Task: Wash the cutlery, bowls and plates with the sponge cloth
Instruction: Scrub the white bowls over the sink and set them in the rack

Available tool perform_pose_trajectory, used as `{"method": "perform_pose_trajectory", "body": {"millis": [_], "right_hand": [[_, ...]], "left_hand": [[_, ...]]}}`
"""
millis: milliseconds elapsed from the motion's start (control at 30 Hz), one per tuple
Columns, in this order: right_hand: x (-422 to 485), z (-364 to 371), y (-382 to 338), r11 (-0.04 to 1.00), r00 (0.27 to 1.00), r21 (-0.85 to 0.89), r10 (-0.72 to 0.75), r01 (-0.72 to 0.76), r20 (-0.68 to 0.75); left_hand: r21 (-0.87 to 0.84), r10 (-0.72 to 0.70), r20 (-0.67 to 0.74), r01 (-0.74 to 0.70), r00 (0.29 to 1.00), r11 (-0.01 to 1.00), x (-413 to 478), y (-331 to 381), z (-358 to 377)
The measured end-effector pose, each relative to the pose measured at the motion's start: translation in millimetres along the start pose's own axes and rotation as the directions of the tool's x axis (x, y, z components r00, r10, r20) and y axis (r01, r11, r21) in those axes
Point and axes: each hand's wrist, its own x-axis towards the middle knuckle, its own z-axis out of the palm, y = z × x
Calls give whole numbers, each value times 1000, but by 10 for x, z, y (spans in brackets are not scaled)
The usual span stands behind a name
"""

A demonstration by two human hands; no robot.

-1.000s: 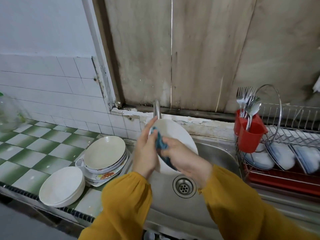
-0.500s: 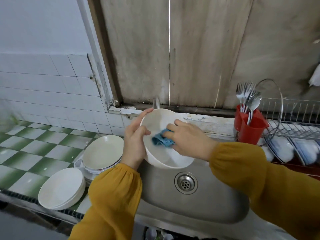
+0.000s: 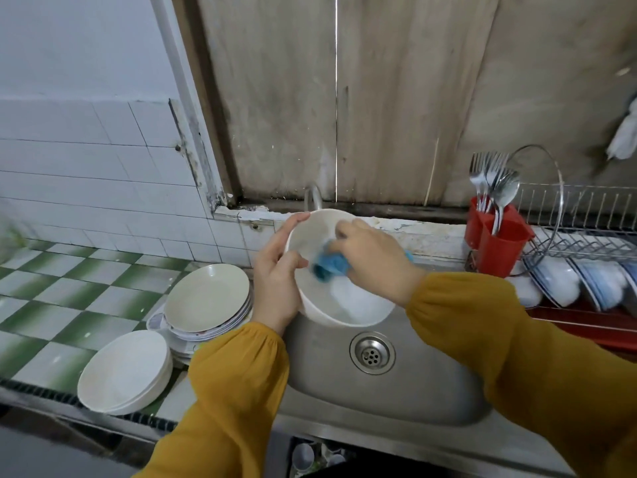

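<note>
A white bowl (image 3: 348,301) is held tilted over the steel sink (image 3: 344,384). My left hand (image 3: 277,274) grips its left rim, thumb inside and fingers behind. Inside the bowl my right hand (image 3: 374,260) presses a blue sponge cloth (image 3: 329,265) against the wall, fingers curled over the cloth. On the counter to the left stands a stack of cream plates (image 3: 208,298), and nearer the front edge a stack of white bowls (image 3: 125,372). Forks and spoons (image 3: 494,184) stand in a red holder (image 3: 498,238).
A wire dish rack (image 3: 586,243) at the right holds several blue-rimmed bowls (image 3: 582,282) over a red tray. The tap (image 3: 313,196) rises behind the held bowl. Green-and-white checked tiles (image 3: 69,288) cover the counter at the left. The drain (image 3: 372,353) lies under the bowl.
The bowl's opening has turned toward me. My right hand with the cloth moved from the bowl's outside into its inside and now rubs a little lower left.
</note>
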Motion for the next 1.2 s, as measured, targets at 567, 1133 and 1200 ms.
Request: {"method": "perform_pose_trajectory", "body": {"millis": [567, 1133, 1200], "right_hand": [[-173, 107, -454, 812, 992, 583, -51, -27, 117], [-567, 7, 167, 989, 992, -127, -66, 79, 105], [-601, -44, 281, 983, 988, -176, -78, 54, -135]], "left_hand": [[-30, -76, -50, 75, 996, 997, 22, -101, -224], [-12, -220, 233, 229, 947, 973, 37, -125, 64], [-28, -236, 312, 257, 920, 966, 25, -102, 210]]}}
